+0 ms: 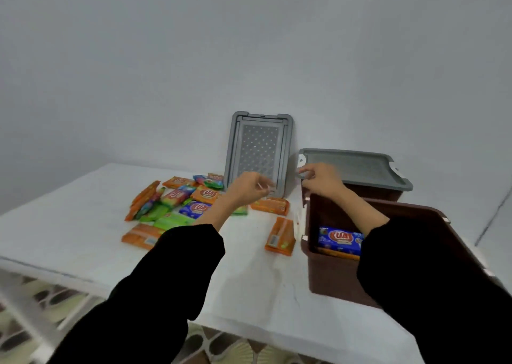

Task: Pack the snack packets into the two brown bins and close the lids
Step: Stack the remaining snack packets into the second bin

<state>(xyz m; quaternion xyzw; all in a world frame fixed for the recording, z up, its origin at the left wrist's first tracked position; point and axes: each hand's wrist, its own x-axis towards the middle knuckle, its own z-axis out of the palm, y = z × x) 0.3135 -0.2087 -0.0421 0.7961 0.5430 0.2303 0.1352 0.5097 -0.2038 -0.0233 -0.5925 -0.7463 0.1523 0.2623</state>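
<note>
- snack packets (194, 200) lie in a loose heap of orange, green and blue wrappers on the left-centre of the white table (83, 225); two orange ones sit apart, one (271, 206) at the foot of a leaning lid, one (280, 236) just beside the near bin.
- the near brown bin (332, 280) stands open at the table's right edge, with a blue packet (339, 240) inside lying on an orange one (332, 252).
- the far brown bin (371, 194) stands behind it, near the wall, with a grey lid (352, 166) lying on top.
- a second grey lid (259, 147) stands upright against the wall, between the heap and the bins.
- the left hand (246, 187) hovers above the packets in front of the leaning lid, fingers loosely bent, nothing seen in it.
- the right hand (321, 182) reaches over the near bin, fingertips at the near left corner of the far bin's lid; blur hides whether they pinch it, so i cannot tell.
- both arms wear black sleeves (171, 266).
</note>
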